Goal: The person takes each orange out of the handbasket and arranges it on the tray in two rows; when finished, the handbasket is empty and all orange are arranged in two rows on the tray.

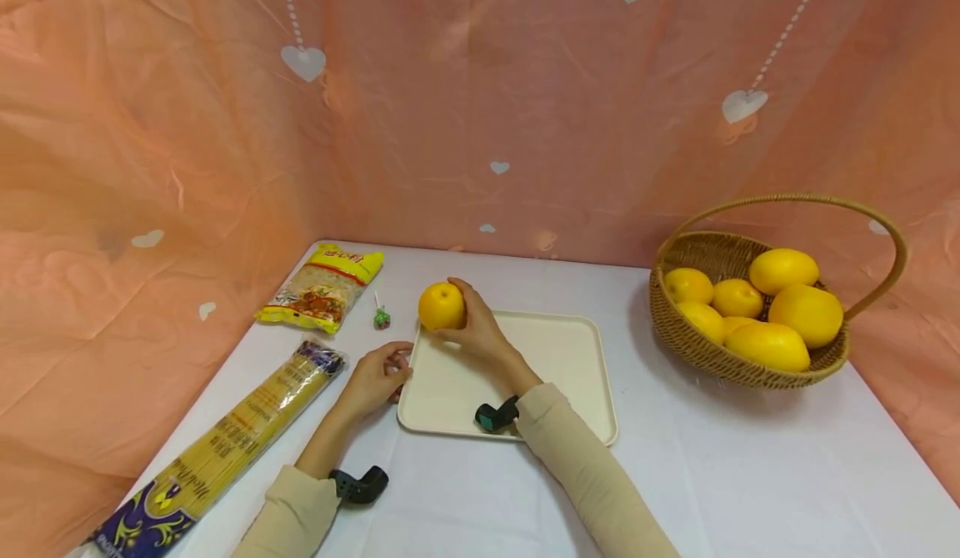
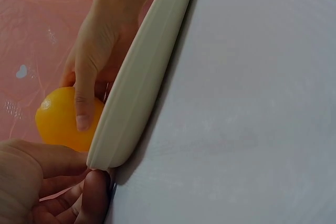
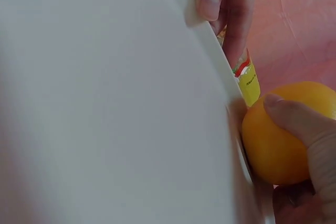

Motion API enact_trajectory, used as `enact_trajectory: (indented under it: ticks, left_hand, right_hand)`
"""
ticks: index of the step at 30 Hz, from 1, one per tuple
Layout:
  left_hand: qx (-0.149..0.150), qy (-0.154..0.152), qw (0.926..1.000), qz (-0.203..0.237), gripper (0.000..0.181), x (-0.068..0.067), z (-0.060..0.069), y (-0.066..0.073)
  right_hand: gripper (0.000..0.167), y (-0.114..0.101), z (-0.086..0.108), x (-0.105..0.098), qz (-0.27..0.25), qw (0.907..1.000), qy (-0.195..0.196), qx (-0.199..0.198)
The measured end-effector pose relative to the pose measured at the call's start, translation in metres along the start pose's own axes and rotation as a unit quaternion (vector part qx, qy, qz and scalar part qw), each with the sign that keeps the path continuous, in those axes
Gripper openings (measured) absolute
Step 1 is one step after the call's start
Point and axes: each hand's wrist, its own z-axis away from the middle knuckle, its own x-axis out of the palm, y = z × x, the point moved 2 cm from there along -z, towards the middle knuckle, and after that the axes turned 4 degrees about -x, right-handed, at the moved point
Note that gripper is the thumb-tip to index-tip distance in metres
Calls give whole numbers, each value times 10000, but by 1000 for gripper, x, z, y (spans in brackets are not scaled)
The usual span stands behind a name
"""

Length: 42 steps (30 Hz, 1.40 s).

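My right hand [image 1: 483, 333] grips a round orange [image 1: 442, 306] at the far left corner of a cream rectangular tray [image 1: 555, 366]. In the right wrist view the thumb lies across the orange [image 3: 283, 145], which is at the tray's rim; whether it touches the tray bottom is hard to tell. At the tray's left edge, my left hand [image 1: 377, 381] pinches the rim. The right wrist view shows that hand's thumb on top of the rim and other fingers outside it. Nothing else lies on the visible tray surface.
Left of the tray lie a spaghetti pack [image 1: 240, 441], a yellow-trimmed food bag [image 1: 324, 289] and a small wrapped lollipop [image 1: 382, 318]. To the right stands a handled wicker basket [image 1: 675, 345] holding several yellow fruits [image 1: 768, 347]. A pink curtain [image 1: 480, 108] hangs behind the white tabletop.
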Motion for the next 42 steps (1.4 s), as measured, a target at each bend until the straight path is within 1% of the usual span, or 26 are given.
enact_trajectory:
  ticks: [3, 12, 16, 23, 28, 31, 34, 37, 42]
  left_hand:
    - [11, -5, 10000, -2, 40, 0, 0, 0]
    - [27, -16, 10000, 10, 39, 0, 0, -2]
    - [61, -42, 10000, 30, 39, 0, 0, -2]
    - [-4, -49, 10000, 44, 39, 0, 0, -2]
    - [0, -61, 10000, 55, 40, 0, -1, -2]
    - [-44, -45, 10000, 43, 40, 0, -1, -2]
    - [-98, -15, 9999, 23, 40, 0, -1, -2]
    - [-116, -26, 9999, 1, 40, 1, -1, -3]
    - [-146, -22, 9999, -64, 40, 0, -2, -4]
  right_hand:
    - [86, 1, 1, 0, -78, 10000, 9, 50]
    - [92, 3, 3, -1, -29, 9999, -26, 117]
    - [92, 0, 2, -3, -79, 9998, -50, 192]
    - [90, -6, 1, -8, -249, 9991, -95, 337]
    - [92, -10, 0, -15, -334, 9980, -46, 530]
    - [91, -13, 0, -22, -342, 9978, 5, 568]
    - [87, -17, 2, -32, -399, 9978, 49, 529]
    - [77, -21, 4, -46, -483, 9977, 163, 439]
    - [60, -30, 12, -76, -754, 9964, 342, 175]
